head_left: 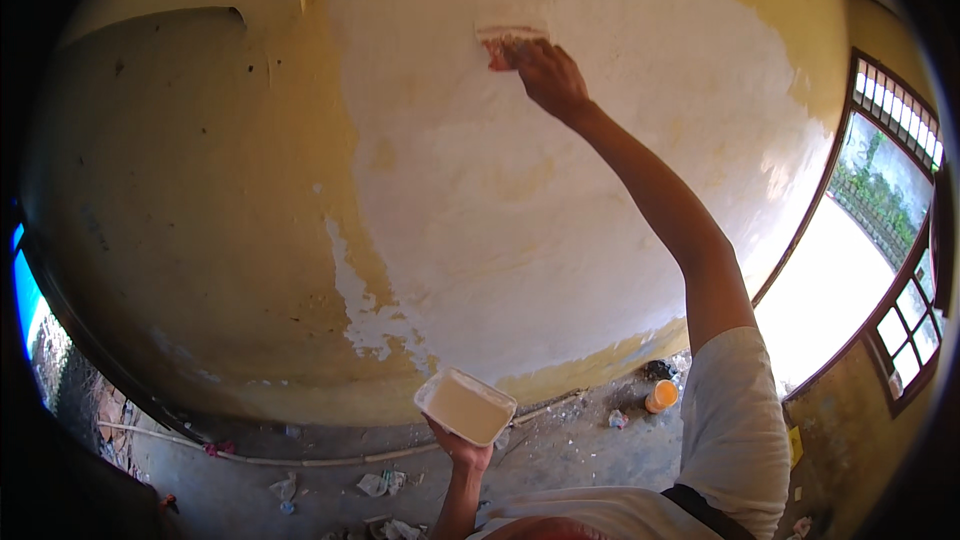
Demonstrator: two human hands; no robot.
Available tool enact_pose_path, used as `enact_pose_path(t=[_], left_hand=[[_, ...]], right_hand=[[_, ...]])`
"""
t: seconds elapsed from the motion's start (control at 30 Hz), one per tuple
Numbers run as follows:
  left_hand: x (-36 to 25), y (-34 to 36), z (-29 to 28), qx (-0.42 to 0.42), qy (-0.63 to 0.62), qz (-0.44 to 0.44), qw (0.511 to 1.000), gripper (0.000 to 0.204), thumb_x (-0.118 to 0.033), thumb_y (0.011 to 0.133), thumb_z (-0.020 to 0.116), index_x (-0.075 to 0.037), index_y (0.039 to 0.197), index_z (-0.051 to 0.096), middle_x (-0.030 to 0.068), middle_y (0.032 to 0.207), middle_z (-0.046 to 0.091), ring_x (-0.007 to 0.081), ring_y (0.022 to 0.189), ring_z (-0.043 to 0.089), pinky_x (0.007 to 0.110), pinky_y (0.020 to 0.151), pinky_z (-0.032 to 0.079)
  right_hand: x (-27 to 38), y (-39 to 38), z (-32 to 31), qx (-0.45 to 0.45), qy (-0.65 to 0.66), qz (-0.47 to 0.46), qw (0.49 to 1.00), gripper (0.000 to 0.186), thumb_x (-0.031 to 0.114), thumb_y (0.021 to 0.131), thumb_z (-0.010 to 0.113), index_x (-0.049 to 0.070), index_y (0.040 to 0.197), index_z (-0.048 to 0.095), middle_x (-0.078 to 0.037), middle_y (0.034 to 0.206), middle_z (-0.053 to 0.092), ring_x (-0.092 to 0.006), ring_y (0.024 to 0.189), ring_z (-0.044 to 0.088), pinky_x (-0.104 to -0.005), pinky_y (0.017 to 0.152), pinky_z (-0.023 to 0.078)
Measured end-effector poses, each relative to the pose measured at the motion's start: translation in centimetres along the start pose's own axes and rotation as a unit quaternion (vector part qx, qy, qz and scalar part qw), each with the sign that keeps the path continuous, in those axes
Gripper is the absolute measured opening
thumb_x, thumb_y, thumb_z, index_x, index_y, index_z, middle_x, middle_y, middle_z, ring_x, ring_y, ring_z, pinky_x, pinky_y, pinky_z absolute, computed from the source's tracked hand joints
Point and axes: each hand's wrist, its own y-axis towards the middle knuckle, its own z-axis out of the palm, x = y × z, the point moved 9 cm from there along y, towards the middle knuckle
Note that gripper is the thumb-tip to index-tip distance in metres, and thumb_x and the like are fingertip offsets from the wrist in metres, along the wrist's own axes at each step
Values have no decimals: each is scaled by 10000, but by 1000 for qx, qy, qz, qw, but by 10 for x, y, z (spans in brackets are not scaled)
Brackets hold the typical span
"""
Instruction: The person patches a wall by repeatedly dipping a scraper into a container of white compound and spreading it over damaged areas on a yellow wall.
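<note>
My right hand (pixel 548 80) is raised high on the wall (pixel 600 220), closed on a wide, flat tool (pixel 505 41) with a pale edge and a reddish part, which is against the whitened area. I cannot make out whether it is a brush or a scraper. Below, near the bottom middle, my left hand (pixel 460 446) grips a white rectangular tray (pixel 465 402) from underneath, holding it level with pale creamy liquid inside. The wall is yellow with a broad, uneven white coat and flaking patches, darker toward the left.
An open doorway (pixel 830 260) with bright ground outside and a barred window (pixel 910 330) are at the right; another opening (pixel 40 330) is at the far left. On the concrete floor (pixel 340 510) lie a long pole (pixel 370 457), scraps, an orange container (pixel 662 396) and a dark bundle (pixel 661 370).
</note>
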Motion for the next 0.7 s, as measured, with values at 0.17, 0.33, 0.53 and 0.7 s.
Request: enact_pose_path(t=[0.17,0.33,0.53,0.7], left_hand=[[-5,-1,8,29,20,-2,999,636,-659,1035,397,-233,1502,475,-22,1445,566,237,1323,555,489,1111,463],[-17,13,-10,3,51,8,999,674,-685,1025,376,-232,1518,456,-15,1463,556,262,1341,543,520,1105,465],[19,25,-12,-60,63,-81,993,749,-722,1021,318,-182,1526,432,61,1449,554,267,1329,550,485,1120,453],[7,-1,-13,-95,111,-65,987,748,-710,1033,253,-173,1515,451,71,1451,557,263,1327,563,479,1095,486]], right_hand=[[104,-137,2,166,108,-80,977,552,57,860,632,47,1406,551,-85,1288,623,-261,1115,610,-396,895,552],[174,-189,-53,180,432,220,856,233,43,931,636,16,1161,654,-146,841,681,-313,746,672,-410,648,530],[247,-271,-141,360,526,407,655,174,75,908,634,-19,1050,602,-233,718,628,-382,615,625,-416,625,499],[327,-305,-152,333,565,379,652,152,84,896,638,-22,999,600,-243,726,630,-391,604,597,-401,613,492]])
